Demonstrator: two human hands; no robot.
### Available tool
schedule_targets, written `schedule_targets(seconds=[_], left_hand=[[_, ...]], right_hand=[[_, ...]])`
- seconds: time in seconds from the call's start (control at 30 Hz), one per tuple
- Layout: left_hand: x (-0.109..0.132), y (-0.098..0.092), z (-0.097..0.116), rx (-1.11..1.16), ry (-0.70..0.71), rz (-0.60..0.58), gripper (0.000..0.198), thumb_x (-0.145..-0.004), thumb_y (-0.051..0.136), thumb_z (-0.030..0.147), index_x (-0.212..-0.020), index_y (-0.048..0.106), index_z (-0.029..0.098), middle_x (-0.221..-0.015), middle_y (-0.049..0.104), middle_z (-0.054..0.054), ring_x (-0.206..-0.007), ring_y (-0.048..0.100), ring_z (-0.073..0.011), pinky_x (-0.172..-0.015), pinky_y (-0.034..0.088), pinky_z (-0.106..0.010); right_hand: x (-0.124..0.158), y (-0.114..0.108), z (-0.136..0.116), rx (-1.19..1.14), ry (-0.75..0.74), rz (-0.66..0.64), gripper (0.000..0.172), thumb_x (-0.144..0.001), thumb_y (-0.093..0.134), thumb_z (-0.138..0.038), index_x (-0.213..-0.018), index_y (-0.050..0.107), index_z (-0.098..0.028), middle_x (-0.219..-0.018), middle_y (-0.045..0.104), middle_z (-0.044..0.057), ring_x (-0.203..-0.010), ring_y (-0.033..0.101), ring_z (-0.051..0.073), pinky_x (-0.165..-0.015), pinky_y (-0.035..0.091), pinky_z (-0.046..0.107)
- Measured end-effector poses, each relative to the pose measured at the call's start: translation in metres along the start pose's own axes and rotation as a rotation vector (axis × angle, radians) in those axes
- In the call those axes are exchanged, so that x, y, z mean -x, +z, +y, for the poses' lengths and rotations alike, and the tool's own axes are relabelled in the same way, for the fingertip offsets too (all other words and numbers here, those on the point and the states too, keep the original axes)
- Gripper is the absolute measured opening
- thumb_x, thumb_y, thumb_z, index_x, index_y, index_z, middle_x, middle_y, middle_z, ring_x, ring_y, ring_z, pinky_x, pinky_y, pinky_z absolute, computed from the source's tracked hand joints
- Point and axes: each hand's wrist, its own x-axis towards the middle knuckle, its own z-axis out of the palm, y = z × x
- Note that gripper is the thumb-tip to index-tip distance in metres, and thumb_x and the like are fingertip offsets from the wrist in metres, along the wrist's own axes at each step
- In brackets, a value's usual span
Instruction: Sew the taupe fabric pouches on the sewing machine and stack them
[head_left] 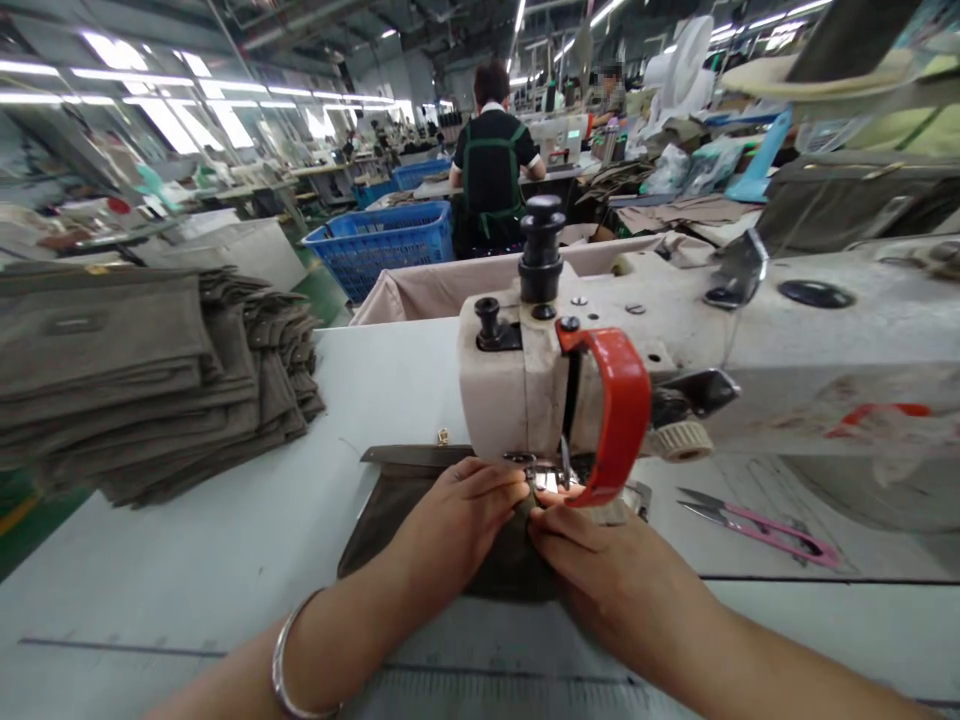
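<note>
A cream sewing machine (675, 350) with a red guard (619, 410) stands on the white table (187, 570). Under its needle lies a dark olive fabric piece (382, 510). My left hand (457, 515) rests on the fabric left of the needle, fingers curled and pressing it down. My right hand (600, 560) lies right below the needle, fingertips pinched on the fabric's edge. A silver bangle (289, 660) circles my left wrist.
A tall stack of olive fabric pieces (150, 370) fills the table's left side. Pink thread snips (757, 525) lie to the right of the machine. Beyond the table are a blue crate (382, 245) and a person (491, 165) seated with their back turned.
</note>
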Motion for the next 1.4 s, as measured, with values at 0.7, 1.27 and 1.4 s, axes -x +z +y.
schedule_targets(seconds=[0.7,1.27,1.4], left_hand=[[0.028,-0.017,0.025,0.012,0.056,-0.067,0.042,-0.080,0.056,0.015,-0.122,0.056,0.015,-0.131,0.058,-0.011,-0.122,0.053,-0.0241,-0.104,0.045,-0.040],[0.015,-0.003,0.026,-0.246,0.223,-0.032,0.033,-0.089,0.042,0.004,-0.119,0.055,0.009,-0.121,0.063,-0.011,-0.116,0.053,-0.0220,-0.106,0.042,-0.040],[0.010,-0.003,0.017,-0.220,0.237,-0.056,0.033,-0.090,0.046,0.006,-0.122,0.052,0.010,-0.124,0.061,-0.009,-0.120,0.050,-0.0208,-0.109,0.039,-0.037]], right_hand=[[0.012,-0.052,0.031,-0.190,0.163,-0.179,0.036,-0.076,0.057,-0.003,-0.103,0.061,-0.027,-0.108,0.061,0.003,-0.107,0.055,0.022,-0.092,0.045,0.037],[0.005,-0.024,-0.009,-0.190,-0.030,-0.177,0.016,-0.090,0.052,-0.020,-0.093,0.068,-0.023,-0.094,0.068,0.001,-0.093,0.060,0.018,-0.084,0.046,0.033],[0.004,-0.022,-0.010,-0.177,0.006,-0.184,0.020,-0.088,0.050,-0.016,-0.091,0.069,-0.023,-0.091,0.068,0.002,-0.089,0.060,0.019,-0.081,0.047,0.034]])
